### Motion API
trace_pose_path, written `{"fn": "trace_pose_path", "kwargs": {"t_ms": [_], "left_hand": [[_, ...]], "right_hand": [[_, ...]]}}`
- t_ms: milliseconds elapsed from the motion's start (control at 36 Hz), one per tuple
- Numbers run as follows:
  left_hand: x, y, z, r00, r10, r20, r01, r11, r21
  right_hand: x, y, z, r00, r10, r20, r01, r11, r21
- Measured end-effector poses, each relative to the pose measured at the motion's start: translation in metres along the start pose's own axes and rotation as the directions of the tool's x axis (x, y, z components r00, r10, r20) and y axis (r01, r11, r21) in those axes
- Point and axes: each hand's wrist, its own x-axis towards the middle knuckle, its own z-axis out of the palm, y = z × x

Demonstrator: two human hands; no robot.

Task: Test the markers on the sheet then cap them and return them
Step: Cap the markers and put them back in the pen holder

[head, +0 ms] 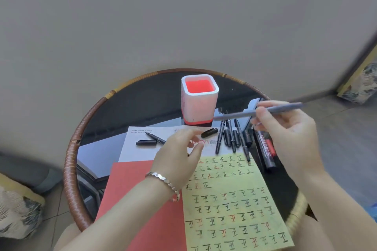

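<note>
Hovering inside the counter's woven rim (69, 159), with bare dark glass beyond, my left grip (179, 157) hangs loosely curled and empty above the top edge of the yellow sheet (234, 199). My right grip (289, 134) pinches a slim grey marker (275, 109), blurred, over a row of black markers (231, 136). A square white holder (201, 108) stands between the grips, farther off.

The right hand (285, 134) pinches a blurred grey marker (265, 111) above the loose black markers (230, 134) near the round table's (142, 104) right edge, while the left hand (177, 157), fingers loosely curled and empty, hovers over the yellow sheet's (234, 210) far end.
</note>
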Motion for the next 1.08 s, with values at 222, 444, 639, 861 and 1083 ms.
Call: {"fn": "trace_pose_path", "kwargs": {"t_ms": [222,444,639,861,1083], "left_hand": [[0.006,-0.003,-0.012,0.992,-0.072,0.105,0.058,0.989,0.134],[0.009,0.004,-0.015,0.986,-0.069,0.154,0.038,0.979,0.199],[0.013,0.022,0.009,0.979,-0.005,0.203,-0.039,0.977,0.212],[0.026,0.060,0.056,0.957,0.124,0.261,-0.181,0.961,0.207],[0.044,0.078,0.082,0.948,0.201,0.247,-0.261,0.935,0.239]], "right_hand": [[0.083,-0.006,0.047,0.966,-0.248,0.075,0.258,0.898,-0.356],[0.089,0.008,0.053,0.951,-0.227,0.212,0.305,0.810,-0.501],[0.074,0.029,-0.043,0.990,-0.095,0.107,0.143,0.694,-0.705],[0.046,0.073,-0.093,0.936,0.318,0.154,-0.021,0.486,-0.874],[0.041,0.101,-0.096,0.963,0.218,0.156,0.004,0.571,-0.821]]}}
